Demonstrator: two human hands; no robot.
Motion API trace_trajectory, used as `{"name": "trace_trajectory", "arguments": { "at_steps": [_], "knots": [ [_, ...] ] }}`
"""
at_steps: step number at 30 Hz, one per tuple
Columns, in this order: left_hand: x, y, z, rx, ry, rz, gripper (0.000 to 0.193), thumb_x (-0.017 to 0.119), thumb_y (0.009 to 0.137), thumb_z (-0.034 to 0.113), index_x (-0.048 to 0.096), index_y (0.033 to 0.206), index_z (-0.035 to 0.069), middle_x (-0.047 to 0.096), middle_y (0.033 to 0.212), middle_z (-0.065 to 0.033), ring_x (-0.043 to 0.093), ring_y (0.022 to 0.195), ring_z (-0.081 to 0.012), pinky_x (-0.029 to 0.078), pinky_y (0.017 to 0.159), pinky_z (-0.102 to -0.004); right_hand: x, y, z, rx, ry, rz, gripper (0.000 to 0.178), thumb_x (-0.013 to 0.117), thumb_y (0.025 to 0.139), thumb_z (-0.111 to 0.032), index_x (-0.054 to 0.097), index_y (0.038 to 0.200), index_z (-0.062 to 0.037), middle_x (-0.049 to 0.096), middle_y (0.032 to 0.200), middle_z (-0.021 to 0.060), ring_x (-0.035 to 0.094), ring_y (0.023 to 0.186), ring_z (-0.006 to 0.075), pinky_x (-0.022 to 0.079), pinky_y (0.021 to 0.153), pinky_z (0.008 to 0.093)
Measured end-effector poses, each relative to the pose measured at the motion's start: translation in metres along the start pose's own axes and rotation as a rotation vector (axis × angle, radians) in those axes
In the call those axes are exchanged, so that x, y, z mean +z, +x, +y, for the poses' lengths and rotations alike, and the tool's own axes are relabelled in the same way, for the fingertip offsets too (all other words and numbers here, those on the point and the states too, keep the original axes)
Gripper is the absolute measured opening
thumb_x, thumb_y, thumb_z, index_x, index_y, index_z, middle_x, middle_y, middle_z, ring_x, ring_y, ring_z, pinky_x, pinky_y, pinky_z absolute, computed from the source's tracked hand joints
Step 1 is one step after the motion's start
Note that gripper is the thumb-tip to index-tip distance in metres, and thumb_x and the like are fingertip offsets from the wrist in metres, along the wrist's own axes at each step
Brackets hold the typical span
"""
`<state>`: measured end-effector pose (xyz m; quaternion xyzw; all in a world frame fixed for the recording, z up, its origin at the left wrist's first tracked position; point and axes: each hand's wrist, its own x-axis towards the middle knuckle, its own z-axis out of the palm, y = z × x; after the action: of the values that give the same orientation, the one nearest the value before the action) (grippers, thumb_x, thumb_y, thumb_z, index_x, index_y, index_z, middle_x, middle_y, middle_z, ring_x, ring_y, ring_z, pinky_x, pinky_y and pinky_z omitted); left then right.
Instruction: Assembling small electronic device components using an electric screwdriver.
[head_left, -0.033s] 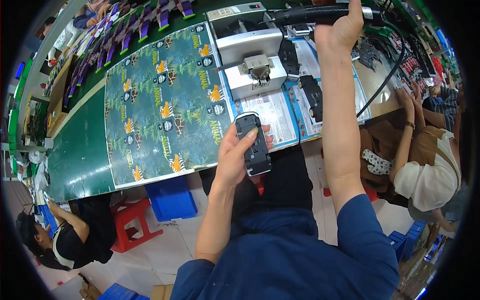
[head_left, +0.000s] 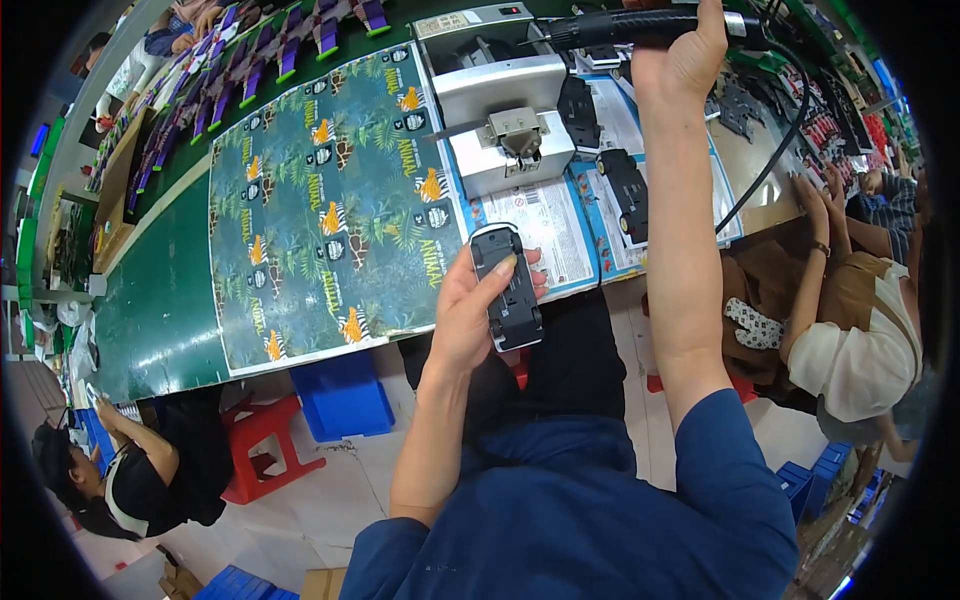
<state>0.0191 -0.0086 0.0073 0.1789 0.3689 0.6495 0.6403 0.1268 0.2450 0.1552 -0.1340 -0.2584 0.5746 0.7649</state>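
My left hand (head_left: pixel 463 312) is closed round a toy car (head_left: pixel 517 312) just off the table's front edge. The car's black underside faces up, a white body rim shows round it, and my thumb lies across the chassis. At the far right, my right hand (head_left: pixel 680 70) grips a black electric screwdriver (head_left: pixel 610 30) lying nearly level. Its thin tip points left over the open top of a metal screw feeder (head_left: pixel 505 90); I cannot make out a screw on the tip. A cable runs from the screwdriver's rear end down past my forearm.
Black car chassis (head_left: pixel 625 195) lie right of the feeder on printed sheets. An animal-patterned sheet (head_left: pixel 330 210) covers the green table's middle. Purple-and-green parts (head_left: pixel 285 50) line the back. Co-workers sit at left and right; a blue bin (head_left: pixel 343 398) and red stool (head_left: pixel 265 450) stand below.
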Motion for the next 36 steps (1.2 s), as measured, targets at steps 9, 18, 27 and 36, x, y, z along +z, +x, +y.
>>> {"name": "trace_trajectory", "arguments": {
  "at_steps": [9,18,27,36],
  "knots": [
    [-0.001,-0.007,-0.001,-0.018,0.0,-0.039,0.034,0.058,0.099,0.01,0.047,0.13,0.0,0.066,0.116,-0.0198,0.07,0.096,-0.0237,0.061,0.084,-0.0374,-0.045,-0.043,-0.009,0.046,-0.19,-0.159,0.019,0.068,0.094,-0.018,0.061,0.106,-0.0045,0.065,0.094,0.0075,0.064,0.079,0.017,0.053,0.075,0.0341],
    [0.007,-0.056,-0.015,-0.173,-0.02,-0.055,0.04,0.058,0.098,0.006,0.046,0.136,0.001,0.065,0.111,-0.0113,0.067,0.096,-0.0169,0.059,0.084,-0.0328,-0.116,-0.213,-0.043,0.107,-1.135,-0.787,0.015,0.074,0.08,-0.003,0.074,0.095,-0.0006,0.069,0.109,0.0138,0.063,0.099,0.0259,0.049,0.084,0.0336],
    [0.015,-0.071,-0.032,-0.21,0.023,-0.023,0.043,0.059,0.098,0.005,0.044,0.138,0.001,0.064,0.112,-0.0084,0.065,0.096,-0.0144,0.057,0.085,-0.0317,-0.138,-0.231,-0.054,0.249,-1.074,-0.745,0.01,0.076,0.078,-0.001,0.071,0.087,-0.0004,0.07,0.108,0.0124,0.064,0.096,0.0252,0.05,0.084,0.0315],
    [0.002,-0.08,-0.043,-0.204,0.035,-0.052,0.053,0.066,0.094,0.018,0.044,0.139,0.001,0.063,0.121,-0.0097,0.065,0.106,-0.0158,0.054,0.092,-0.0312,-0.146,-0.239,-0.07,0.435,-0.757,-0.55,0.005,0.071,0.085,0.003,0.069,0.089,0.0011,0.066,0.118,0.0166,0.06,0.091,0.013,0.048,0.084,0.0271]
  ]
}}
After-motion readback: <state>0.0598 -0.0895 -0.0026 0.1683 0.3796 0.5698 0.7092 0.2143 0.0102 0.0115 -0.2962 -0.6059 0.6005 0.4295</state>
